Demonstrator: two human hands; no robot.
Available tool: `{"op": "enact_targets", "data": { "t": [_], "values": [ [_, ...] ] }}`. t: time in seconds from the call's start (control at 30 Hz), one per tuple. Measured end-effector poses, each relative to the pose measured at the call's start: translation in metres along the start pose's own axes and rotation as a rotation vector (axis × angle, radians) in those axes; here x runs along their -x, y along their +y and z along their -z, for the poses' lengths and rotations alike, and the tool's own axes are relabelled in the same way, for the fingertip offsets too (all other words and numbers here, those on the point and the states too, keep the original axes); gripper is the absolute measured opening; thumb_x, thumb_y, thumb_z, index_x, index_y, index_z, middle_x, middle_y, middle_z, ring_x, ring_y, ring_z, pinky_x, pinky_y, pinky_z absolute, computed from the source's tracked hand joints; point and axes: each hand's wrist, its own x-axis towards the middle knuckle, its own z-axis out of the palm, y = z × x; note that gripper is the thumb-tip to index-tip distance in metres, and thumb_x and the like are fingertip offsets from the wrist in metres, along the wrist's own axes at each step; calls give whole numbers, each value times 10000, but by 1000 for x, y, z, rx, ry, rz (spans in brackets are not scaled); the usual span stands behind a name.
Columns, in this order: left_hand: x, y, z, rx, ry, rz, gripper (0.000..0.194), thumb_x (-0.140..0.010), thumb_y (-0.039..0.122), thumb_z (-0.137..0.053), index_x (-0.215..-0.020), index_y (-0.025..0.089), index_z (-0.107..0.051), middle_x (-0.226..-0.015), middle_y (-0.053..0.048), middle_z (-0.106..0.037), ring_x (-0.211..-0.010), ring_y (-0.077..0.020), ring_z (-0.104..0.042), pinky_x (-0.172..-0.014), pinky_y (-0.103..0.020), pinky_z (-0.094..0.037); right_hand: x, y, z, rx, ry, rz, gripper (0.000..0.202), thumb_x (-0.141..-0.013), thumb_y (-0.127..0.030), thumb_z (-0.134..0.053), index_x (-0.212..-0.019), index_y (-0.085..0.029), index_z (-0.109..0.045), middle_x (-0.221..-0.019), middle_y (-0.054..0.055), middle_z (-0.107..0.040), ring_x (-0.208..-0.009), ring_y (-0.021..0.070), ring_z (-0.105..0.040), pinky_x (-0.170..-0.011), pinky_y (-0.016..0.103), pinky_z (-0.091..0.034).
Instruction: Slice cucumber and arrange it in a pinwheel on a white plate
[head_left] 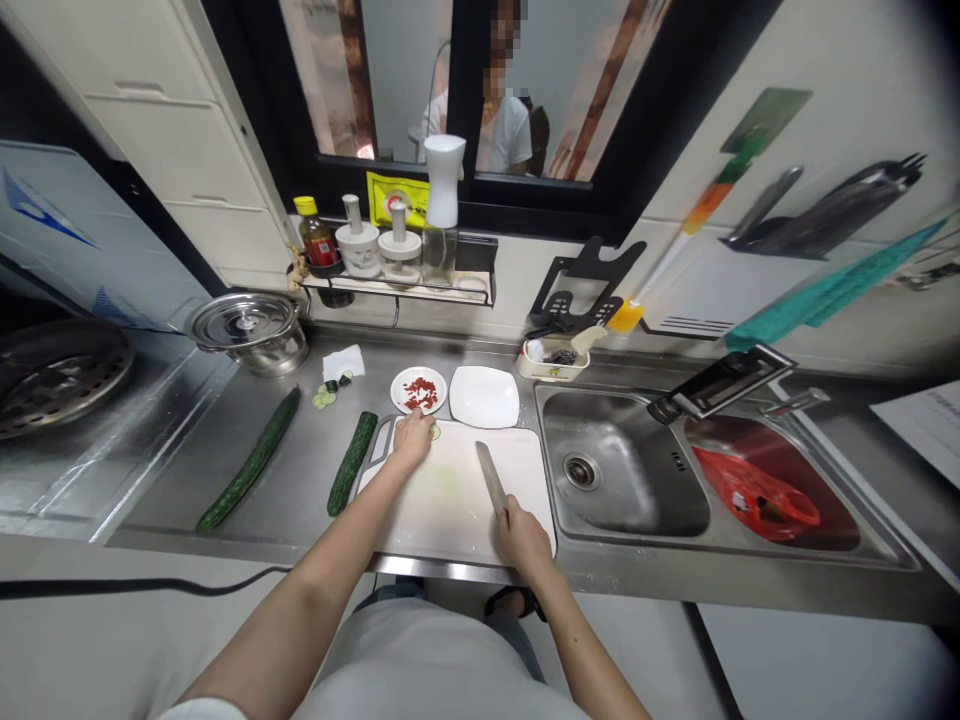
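Observation:
My right hand (523, 537) is wrapped around the handle of a kitchen knife (491, 476), its blade angled up and left over the white cutting board (465, 525). Near the board's far left corner, my left hand (413, 438) has its fingers curled together around the edge of a cucumber slice (435, 432); the fingertips are partly hidden. Just beyond that hand, a small white plate (397, 391) holds chopped red pieces (421, 392). An empty white square dish (484, 396) stands beside it. A cut cucumber (352, 463) lies left of the board.
A long whole cucumber (251, 460) lies further left, near cucumber scraps (325, 397) and a white tissue (344, 361). A lidded steel pot (251, 335) stands behind. On the right is a double sink (626, 530) with a red plastic bag (757, 500). A seasoning rack (397, 287) hangs above the counter.

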Motion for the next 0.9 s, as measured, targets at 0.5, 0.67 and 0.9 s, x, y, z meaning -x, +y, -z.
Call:
{"op": "enact_targets", "data": {
  "t": [0.5,0.67,0.9],
  "values": [
    [19,-3,-6,368,-146,108,141,-771,262,-641,-862,165,-688,-822,-18,-692,-727,-139,-604,-638,-222,-411,-2,2,-2,-26,1,-12,297,-958,-277,-281,-1130,-184,-504,-953,102,-686,-869,188,-636,-649,263,-357],
    [30,-2,-16,353,-237,99,103,-720,233,-670,-802,180,-705,-796,-13,-709,-694,-130,-625,-615,-209,-417,0,0,0,-25,3,-11,292,-963,-281,-276,-1113,-183,-506,-941,107,-685,-846,197,-642,-638,268,-358],
    [32,7,-17,217,-198,167,107,-744,238,-620,-825,207,-681,-915,-56,-719,-875,-203,-641,-733,-264,-430,0,0,0,-4,7,-12,295,-959,-262,-276,-1134,-180,-499,-947,107,-683,-846,187,-642,-643,264,-367]
  ]
}}
